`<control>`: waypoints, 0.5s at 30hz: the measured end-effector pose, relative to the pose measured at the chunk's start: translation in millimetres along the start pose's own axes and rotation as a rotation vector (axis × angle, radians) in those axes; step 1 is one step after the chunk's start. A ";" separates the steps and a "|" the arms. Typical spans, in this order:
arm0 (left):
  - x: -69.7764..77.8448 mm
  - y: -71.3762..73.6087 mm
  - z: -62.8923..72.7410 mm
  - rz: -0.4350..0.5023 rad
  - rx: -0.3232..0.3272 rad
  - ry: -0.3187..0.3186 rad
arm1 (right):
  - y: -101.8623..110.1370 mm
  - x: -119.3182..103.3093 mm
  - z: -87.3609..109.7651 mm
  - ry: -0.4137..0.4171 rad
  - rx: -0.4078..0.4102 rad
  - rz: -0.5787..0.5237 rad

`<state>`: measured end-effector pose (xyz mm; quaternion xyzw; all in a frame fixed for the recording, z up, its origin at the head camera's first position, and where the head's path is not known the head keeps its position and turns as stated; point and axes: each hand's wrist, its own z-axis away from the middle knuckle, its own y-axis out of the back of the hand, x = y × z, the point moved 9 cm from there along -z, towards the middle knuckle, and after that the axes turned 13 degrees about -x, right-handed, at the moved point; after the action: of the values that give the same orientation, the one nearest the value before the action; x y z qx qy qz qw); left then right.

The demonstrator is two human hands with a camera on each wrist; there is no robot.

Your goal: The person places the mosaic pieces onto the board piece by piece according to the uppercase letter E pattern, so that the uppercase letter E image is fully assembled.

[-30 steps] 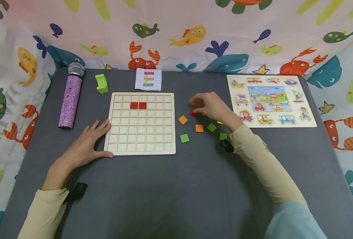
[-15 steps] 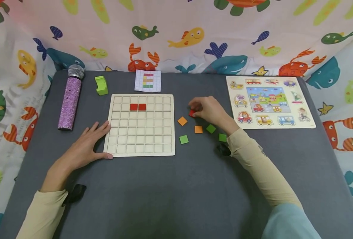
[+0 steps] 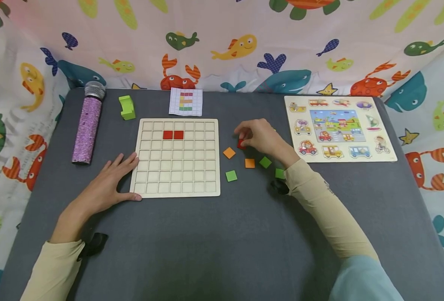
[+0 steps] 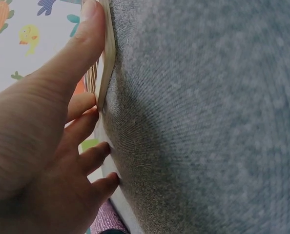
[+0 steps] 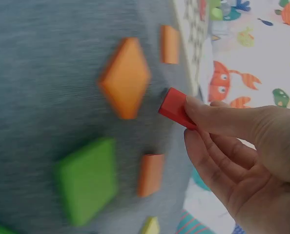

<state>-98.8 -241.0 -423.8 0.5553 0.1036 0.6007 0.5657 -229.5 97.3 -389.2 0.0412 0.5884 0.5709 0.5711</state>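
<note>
The left hand (image 3: pixel 103 184), fingers spread, touches the grid board (image 3: pixel 177 165) at nine o'clock; beyond its three o'clock edge the right hand (image 3: pixel 262 136) pinches a red tile (image 5: pixel 174 104), visible long axis toward ten o'clock in the right wrist view.

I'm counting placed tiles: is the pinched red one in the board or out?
Out. The right hand pinches the red tile beyond the edge of the grid board.

Beige forearm sleeves (image 3: pixel 331 211) adjoin a pale-blue upper sleeve (image 3: pixel 362 280).
</note>
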 end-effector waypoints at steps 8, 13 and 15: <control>0.0 0.2 0.1 0.000 0.002 -0.012 | 7.3 -26.3 -22.1 0.100 -0.002 -0.077; 0.1 -0.2 -0.2 0.000 -0.004 -0.012 | 2.5 -39.8 -36.0 0.141 -0.019 -0.106; 0.2 0.0 0.1 0.000 -0.006 -0.012 | 1.1 -44.8 -40.8 0.146 -0.023 -0.098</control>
<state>-98.7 -240.9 -423.6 0.5572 0.0985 0.5977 0.5679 -244.2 40.8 -372.8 -0.0360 0.6234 0.5504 0.5543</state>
